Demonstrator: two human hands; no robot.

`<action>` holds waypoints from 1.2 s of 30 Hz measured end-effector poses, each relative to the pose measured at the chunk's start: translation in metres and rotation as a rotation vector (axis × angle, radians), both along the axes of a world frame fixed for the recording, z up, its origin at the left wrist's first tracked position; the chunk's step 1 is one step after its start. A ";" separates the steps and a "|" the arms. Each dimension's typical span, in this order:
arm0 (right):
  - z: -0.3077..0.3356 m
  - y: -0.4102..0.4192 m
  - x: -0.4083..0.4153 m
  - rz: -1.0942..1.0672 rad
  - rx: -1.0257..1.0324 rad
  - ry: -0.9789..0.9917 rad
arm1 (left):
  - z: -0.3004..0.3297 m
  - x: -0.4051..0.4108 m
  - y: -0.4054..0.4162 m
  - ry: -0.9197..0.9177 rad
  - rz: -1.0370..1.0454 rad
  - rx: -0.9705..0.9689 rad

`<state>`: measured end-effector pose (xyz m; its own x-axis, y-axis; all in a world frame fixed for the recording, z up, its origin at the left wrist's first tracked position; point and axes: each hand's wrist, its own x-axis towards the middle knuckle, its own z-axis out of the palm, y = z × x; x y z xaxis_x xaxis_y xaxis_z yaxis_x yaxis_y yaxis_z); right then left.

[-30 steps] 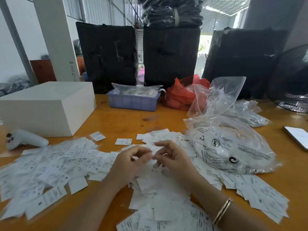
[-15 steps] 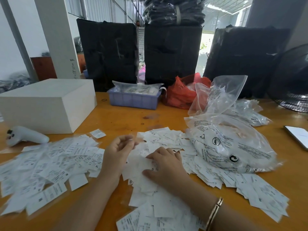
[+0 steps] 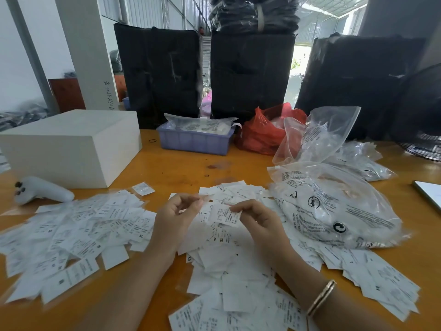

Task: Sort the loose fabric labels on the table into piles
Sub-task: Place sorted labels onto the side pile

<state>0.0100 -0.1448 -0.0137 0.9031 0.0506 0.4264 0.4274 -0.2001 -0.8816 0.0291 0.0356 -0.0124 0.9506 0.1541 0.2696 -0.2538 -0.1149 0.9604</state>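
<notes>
A label is being pinched by the right hand, raised for reading. The left hand is being held curled; whether anything is being gripped cannot be told.

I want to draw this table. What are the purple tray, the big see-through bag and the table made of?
The purple tray looks like hard matte plastic, with ribbed moulded walls. The see-through bag seems thin glossy plastic film: it crinkles, shines and bears printed black text. The table looks like smooth orange-brown wood or laminate with a soft sheen; which one, I cannot tell.
</notes>
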 end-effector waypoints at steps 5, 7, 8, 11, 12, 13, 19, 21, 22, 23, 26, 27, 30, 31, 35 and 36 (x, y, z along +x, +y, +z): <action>-0.001 -0.002 0.002 0.022 0.152 0.037 | -0.001 -0.001 -0.003 -0.070 -0.059 0.081; -0.003 -0.002 0.006 -0.017 0.185 0.081 | -0.002 -0.001 -0.005 -0.079 -0.076 0.102; -0.003 -0.002 0.007 -0.025 0.213 0.105 | -0.002 -0.001 -0.006 -0.078 -0.074 0.107; -0.005 -0.005 0.011 -0.030 0.242 0.150 | -0.004 0.001 -0.007 -0.080 -0.052 0.124; -0.006 -0.006 0.013 -0.027 0.250 0.174 | -0.005 0.002 -0.007 -0.081 -0.045 0.140; -0.007 -0.006 0.014 -0.021 0.272 0.199 | -0.006 0.002 -0.007 -0.084 -0.043 0.158; -0.004 -0.008 0.015 0.043 0.474 0.256 | -0.010 0.004 -0.007 -0.143 -0.075 0.229; -0.004 -0.009 0.015 0.042 0.504 0.268 | -0.010 0.003 -0.008 -0.166 -0.093 0.260; -0.003 -0.009 0.014 0.048 0.503 0.268 | -0.009 0.002 -0.008 -0.173 -0.101 0.278; -0.003 -0.009 0.014 0.053 0.487 0.263 | -0.009 0.001 -0.009 -0.177 -0.103 0.298; 0.000 -0.005 0.009 0.061 0.387 0.251 | -0.006 -0.001 -0.010 -0.191 -0.085 0.352; 0.000 -0.004 0.008 0.046 0.343 0.241 | -0.005 -0.001 -0.010 -0.200 -0.084 0.359; -0.002 -0.003 0.008 0.003 0.239 0.242 | -0.004 -0.003 -0.011 -0.213 -0.091 0.349; -0.003 -0.003 0.009 0.004 0.234 0.247 | -0.004 -0.003 -0.011 -0.213 -0.092 0.346; -0.006 -0.003 0.009 -0.004 0.157 0.274 | -0.005 -0.003 -0.011 -0.224 -0.096 0.333; -0.005 -0.002 0.008 -0.004 0.127 0.283 | -0.005 -0.003 -0.011 -0.226 -0.099 0.326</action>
<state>0.0182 -0.1466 -0.0187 0.9869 0.0092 0.1608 0.1610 -0.0817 -0.9836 0.0264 0.0250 -0.0174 0.8678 -0.0634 0.4928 -0.4793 -0.3683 0.7966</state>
